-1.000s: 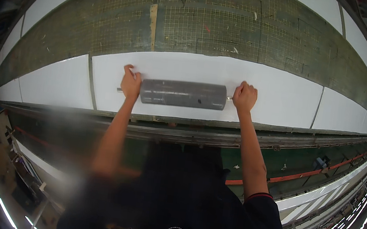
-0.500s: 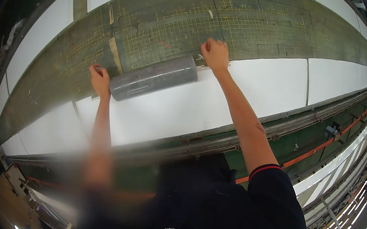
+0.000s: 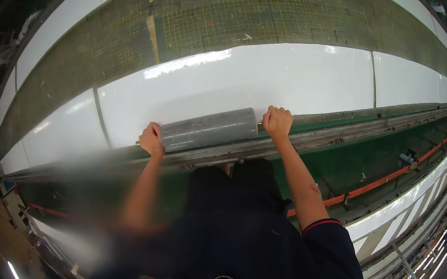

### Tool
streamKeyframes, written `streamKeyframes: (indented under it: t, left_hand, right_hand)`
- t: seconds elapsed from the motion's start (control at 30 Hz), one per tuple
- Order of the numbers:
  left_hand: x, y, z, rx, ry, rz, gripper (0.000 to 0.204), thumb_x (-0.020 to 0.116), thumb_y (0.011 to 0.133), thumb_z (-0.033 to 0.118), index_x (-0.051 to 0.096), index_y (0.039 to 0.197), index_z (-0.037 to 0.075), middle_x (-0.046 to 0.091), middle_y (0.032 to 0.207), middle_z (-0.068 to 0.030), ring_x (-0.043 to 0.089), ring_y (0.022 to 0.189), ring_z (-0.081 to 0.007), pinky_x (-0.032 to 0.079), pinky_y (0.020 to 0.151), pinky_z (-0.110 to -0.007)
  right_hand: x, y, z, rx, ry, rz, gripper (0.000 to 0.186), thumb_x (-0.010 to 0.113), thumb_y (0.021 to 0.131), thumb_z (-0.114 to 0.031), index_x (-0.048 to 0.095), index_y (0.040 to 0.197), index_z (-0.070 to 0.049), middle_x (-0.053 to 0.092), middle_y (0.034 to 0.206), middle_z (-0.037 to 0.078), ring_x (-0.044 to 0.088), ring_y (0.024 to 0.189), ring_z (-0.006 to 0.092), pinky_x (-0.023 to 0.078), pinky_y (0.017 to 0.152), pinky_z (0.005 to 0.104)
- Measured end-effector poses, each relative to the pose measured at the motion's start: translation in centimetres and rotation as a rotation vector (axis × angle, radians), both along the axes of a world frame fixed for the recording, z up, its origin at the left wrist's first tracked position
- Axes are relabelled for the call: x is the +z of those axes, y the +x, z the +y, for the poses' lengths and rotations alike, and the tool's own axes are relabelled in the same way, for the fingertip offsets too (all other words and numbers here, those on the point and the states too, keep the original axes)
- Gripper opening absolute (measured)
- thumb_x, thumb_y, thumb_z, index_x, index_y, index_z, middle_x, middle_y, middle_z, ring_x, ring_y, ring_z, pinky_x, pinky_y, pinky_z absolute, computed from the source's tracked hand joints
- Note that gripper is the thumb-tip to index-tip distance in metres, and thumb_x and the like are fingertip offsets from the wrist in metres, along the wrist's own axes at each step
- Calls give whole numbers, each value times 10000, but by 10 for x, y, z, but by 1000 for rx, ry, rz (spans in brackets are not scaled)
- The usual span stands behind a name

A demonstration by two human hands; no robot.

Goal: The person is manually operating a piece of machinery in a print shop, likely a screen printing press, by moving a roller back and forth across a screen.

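Observation:
A thick grey roller (image 3: 211, 129) lies across the near edge of a white sheet (image 3: 299, 70), slanting up to the right. My left hand (image 3: 152, 138) is closed at its left end, the fingers curled around what looks like a thin rod there. At the opposite end my right hand (image 3: 277, 123) grips the thin metal rod that sticks out of the roller. The sheet is smooth and shiny, and it lies on a long table beside a green cutting mat (image 3: 215, 24) printed with yellow grid lines.
A metal rail (image 3: 312, 140) runs along the table's near edge, close to my body. Below it, an orange bar (image 3: 386, 179) crosses over a green surface, carrying a small grey box (image 3: 405, 160). More white panels (image 3: 409, 78) continue to the right.
Both hands have drawn the roller toward my body, from the border of the mat down to the near table edge. It has also shifted a little to the right.

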State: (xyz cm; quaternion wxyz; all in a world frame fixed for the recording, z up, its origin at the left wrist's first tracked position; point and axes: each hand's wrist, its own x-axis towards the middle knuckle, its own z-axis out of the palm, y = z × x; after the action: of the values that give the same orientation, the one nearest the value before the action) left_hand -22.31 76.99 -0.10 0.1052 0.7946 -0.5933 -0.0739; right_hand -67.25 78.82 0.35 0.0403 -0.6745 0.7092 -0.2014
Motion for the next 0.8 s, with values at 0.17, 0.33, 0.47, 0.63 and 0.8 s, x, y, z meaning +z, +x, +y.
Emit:
streamKeyframes:
  t: [0.17,0.33,0.47,0.63,0.8]
  left_hand:
    - [0,15,56,-84,243,-136,594,349,1070,365,713,742,31,693,737,-225,644,693,-427,469,755,-503]
    - [8,8,77,-163,191,169,736,255,1119,425,724,738,4,682,756,-266,665,772,-472,479,780,-597]
    - [18,-60,56,-257,258,272,719,270,1116,473,728,800,17,693,790,-255,668,780,-469,493,758,-574]
    - [22,-128,27,-201,443,229,741,314,1092,570,715,770,37,681,756,-242,662,743,-459,489,710,-545]
    - [13,-163,-34,-126,61,183,431,547,1038,358,655,745,61,641,710,-123,621,715,-362,462,661,-491]
  right_hand:
    - [4,-13,54,112,271,-35,314,532,938,-247,622,692,-73,633,630,140,609,619,376,448,683,496]
    - [21,-32,66,227,343,37,368,549,957,-292,669,682,-79,664,647,147,640,655,384,463,705,491]
    - [18,-99,50,35,375,40,407,535,974,-297,690,678,-64,666,645,163,645,634,397,480,715,497]
    - [35,-145,20,90,318,133,465,509,990,-276,664,615,-50,641,597,184,623,575,404,485,718,506]
    - [2,-179,-22,-39,311,71,266,522,963,-197,628,747,-83,600,690,115,608,679,348,466,670,471]
